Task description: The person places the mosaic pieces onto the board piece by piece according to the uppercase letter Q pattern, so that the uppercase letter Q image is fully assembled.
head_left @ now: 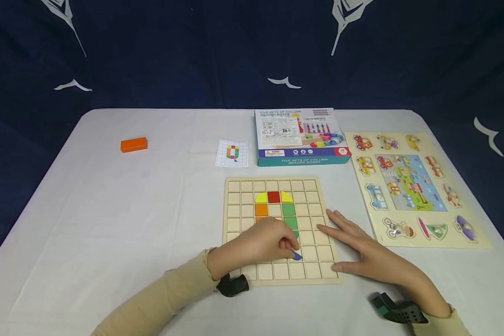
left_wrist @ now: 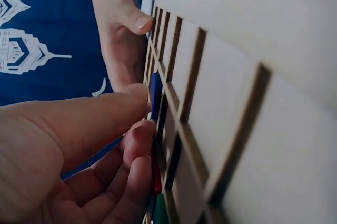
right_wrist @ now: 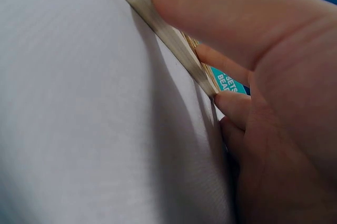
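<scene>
A wooden grid board (head_left: 325, 269) lies on the table. Two yellow quarter-round tiles (head_left: 262, 198) flank a red square tile (head_left: 273, 197) in one of its upper rows. Below them run orange tiles (head_left: 261, 210) on the left and green tiles (head_left: 289, 223) on the right. My left hand (head_left: 266, 240), over the lower middle cells, pinches a small blue tile (left_wrist: 156, 95) between thumb and finger, and covers part of the pattern. With fingers spread, my right hand (head_left: 367, 252) touches the board's right edge; its thumb and fingers also meet that edge in the right wrist view.
Behind the board lie a pattern card (head_left: 220, 159) with a similar coloured figure and a bead-set box (head_left: 304, 161). A wooden picture puzzle (head_left: 371, 212) with vehicle pieces lies at the right. An orange block (head_left: 134, 145) sits at the far left.
</scene>
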A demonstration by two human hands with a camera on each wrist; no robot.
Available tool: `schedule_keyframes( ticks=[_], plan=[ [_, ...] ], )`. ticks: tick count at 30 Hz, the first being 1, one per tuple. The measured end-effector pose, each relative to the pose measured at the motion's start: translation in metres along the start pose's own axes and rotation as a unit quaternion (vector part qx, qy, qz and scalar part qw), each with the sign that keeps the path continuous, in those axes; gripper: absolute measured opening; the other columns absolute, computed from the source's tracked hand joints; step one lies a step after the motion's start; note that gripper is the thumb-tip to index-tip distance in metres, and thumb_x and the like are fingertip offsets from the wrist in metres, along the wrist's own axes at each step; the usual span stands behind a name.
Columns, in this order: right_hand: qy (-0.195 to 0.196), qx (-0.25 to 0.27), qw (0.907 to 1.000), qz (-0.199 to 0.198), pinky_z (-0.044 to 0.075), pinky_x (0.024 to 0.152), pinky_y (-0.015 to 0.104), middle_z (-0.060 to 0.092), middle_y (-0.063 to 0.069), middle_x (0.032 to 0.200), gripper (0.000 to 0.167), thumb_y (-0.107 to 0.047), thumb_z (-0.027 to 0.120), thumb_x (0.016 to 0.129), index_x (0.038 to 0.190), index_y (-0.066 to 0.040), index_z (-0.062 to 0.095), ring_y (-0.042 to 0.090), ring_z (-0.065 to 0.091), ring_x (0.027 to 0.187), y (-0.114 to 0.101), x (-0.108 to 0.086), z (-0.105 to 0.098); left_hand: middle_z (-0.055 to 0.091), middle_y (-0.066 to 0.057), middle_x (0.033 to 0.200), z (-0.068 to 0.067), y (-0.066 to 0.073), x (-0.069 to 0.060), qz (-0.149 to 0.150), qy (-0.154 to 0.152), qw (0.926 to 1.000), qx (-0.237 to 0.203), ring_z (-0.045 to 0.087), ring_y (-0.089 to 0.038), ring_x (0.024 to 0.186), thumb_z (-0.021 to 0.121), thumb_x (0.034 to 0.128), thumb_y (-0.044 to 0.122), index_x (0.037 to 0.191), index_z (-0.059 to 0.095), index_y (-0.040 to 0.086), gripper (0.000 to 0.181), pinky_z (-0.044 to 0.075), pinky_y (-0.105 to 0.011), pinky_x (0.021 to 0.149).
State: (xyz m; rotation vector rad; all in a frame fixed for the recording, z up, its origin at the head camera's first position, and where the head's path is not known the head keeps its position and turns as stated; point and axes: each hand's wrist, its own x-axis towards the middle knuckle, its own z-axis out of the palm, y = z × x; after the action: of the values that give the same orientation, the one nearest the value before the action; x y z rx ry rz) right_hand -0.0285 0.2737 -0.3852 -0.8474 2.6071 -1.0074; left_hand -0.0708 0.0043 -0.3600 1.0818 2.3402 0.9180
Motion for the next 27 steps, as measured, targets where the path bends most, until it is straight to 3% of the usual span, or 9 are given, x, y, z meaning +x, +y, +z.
schedule_keyframes(
  ticks=[7,16,23,27],
  plan=[
    [-0.001,0.004,1.0000,0.003,0.007,0.099,0.010,0.013,0.006,0.154,0.076,-0.036,0.073,0.079,0.144,-0.023,0.037,0.023,0.006,0.140,-0.001,0.001,-0.001,0.054,0.015,0.073,0.003,0.001,0.000,0.025,0.003,0.9984,0.051,0.047,0.001,0.064,0.076,0.0792,0.012,0.082,0.075,0.014,0.004,0.039,-0.011,0.058],
    [-0.004,0.011,0.9998,0.014,0.009,0.098,0.008,0.013,0.004,0.154,0.077,-0.038,0.073,0.078,0.144,-0.023,0.037,0.020,0.006,0.140,0.003,-0.001,0.003,0.053,0.015,0.072,0.005,-0.002,-0.001,0.023,0.004,0.9988,0.044,0.047,0.001,0.063,0.076,0.0790,0.009,0.082,0.075,0.014,0.005,0.040,-0.010,0.058],
    [-0.002,0.016,0.9999,0.005,0.010,0.097,0.006,0.014,0.007,0.154,0.076,-0.038,0.073,0.078,0.144,-0.021,0.038,0.017,0.006,0.139,0.004,-0.005,0.007,0.053,0.014,0.072,0.007,-0.005,-0.003,0.030,0.001,0.9995,0.007,0.048,0.002,0.065,0.075,0.0798,0.007,0.086,0.075,0.012,0.008,0.041,-0.010,0.060],
    [0.001,0.016,0.9999,0.003,0.010,0.097,0.006,0.014,0.007,0.154,0.075,-0.037,0.072,0.079,0.144,-0.021,0.038,0.015,0.006,0.139,0.005,-0.005,0.008,0.054,0.012,0.072,-0.004,-0.013,-0.007,0.044,0.014,0.9977,-0.050,0.049,0.000,0.064,0.073,0.0807,0.004,0.089,0.075,0.009,0.010,0.044,-0.013,0.060]
  ],
)
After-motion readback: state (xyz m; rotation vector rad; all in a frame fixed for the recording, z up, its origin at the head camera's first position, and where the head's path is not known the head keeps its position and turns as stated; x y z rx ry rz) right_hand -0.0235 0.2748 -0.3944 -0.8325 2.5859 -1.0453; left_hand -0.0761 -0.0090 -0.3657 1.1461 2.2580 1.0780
